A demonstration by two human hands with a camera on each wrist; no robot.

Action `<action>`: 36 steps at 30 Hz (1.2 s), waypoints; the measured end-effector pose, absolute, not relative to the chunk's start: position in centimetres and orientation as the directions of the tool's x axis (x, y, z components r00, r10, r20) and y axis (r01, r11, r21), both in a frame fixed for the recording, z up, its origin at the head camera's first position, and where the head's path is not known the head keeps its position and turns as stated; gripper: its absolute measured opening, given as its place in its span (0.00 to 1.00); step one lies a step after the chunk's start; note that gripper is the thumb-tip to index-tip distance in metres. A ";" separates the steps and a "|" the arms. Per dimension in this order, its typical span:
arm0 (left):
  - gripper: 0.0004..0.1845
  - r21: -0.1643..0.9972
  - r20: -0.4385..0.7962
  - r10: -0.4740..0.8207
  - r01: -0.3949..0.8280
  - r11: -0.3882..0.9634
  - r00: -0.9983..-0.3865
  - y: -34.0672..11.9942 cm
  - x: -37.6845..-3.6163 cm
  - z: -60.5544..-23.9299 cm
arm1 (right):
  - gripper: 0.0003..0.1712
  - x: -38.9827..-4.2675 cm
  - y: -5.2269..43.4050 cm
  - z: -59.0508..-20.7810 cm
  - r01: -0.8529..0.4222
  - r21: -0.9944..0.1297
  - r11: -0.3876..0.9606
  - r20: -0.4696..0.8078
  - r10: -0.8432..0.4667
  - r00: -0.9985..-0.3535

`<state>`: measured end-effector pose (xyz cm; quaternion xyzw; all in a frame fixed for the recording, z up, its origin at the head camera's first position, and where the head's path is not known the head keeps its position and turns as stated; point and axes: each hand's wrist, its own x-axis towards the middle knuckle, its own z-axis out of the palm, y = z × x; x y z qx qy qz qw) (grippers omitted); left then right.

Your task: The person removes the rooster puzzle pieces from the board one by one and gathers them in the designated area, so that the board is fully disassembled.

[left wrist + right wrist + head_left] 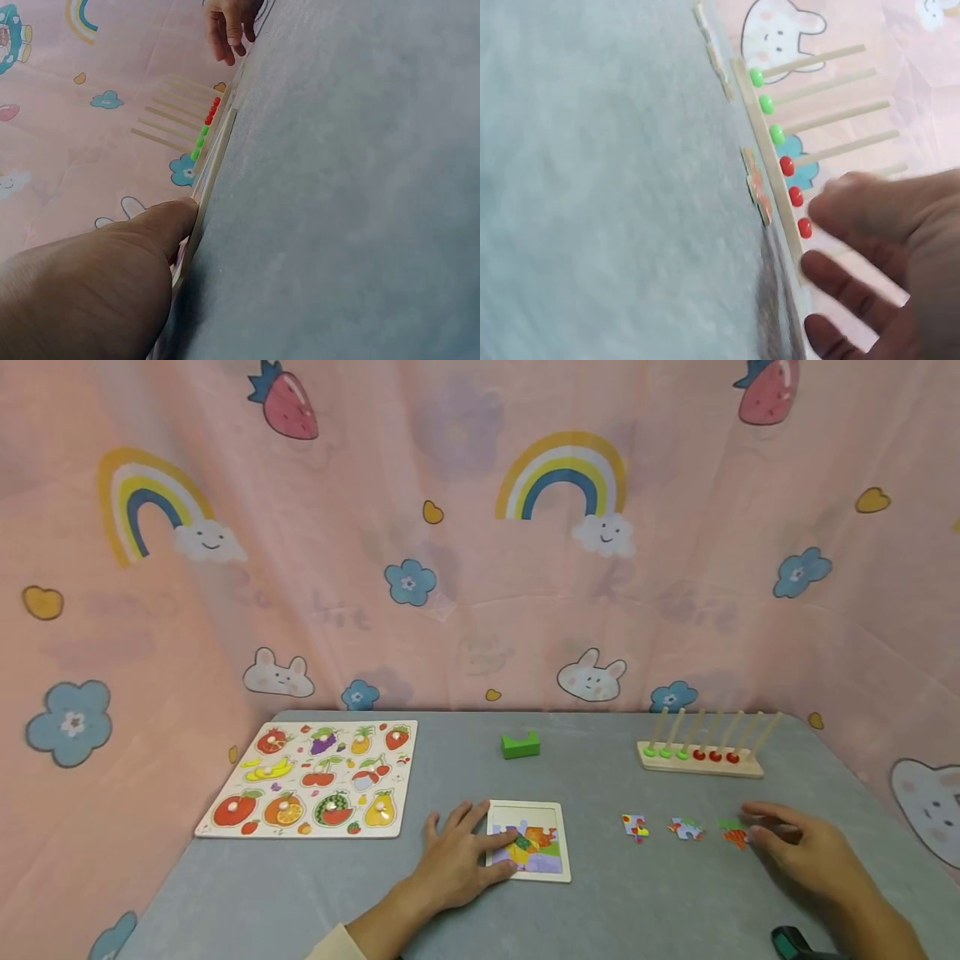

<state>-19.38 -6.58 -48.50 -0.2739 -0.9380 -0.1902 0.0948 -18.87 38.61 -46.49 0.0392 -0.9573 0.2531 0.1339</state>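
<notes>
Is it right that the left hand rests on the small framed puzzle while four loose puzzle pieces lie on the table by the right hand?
Not quite: the head view shows three loose puzzle pieces, not four, by the right hand. The left hand does rest on the small framed puzzle, on the table.

Fruit board (pixel 311 779) left, puzzle tray (pixel 558 852) centre, peg rack (pixel 701 760) right.

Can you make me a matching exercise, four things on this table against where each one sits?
Things:
1. fruit puzzle board
2. green block
3. peg rack
4. small jigsaw tray

Places:
A. under the left hand
B. far right, near the curtain
C. far left of the table
D. middle, behind the jigsaw tray

Pairs: 1-C, 2-D, 3-B, 4-A
</notes>
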 end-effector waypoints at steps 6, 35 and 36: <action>0.24 0.306 0.276 0.483 0.553 0.775 -0.831 -6.5 -19.4 -48.4 | 0.18 -18.6 38.4 -44.7 -0.205 -0.526 0.825 0.316 -0.035 -0.948; 0.25 0.307 0.288 0.472 0.547 0.779 -0.833 -6.5 -19.4 -48.5 | 0.20 -17.9 30.6 -38.9 -0.421 -0.583 0.695 0.417 -0.189 -0.889; 0.26 0.308 0.287 0.468 0.543 0.781 -0.836 -6.5 -19.4 -48.6 | 0.21 -17.9 30.3 -38.9 -0.426 -0.580 0.694 0.421 -0.192 -0.886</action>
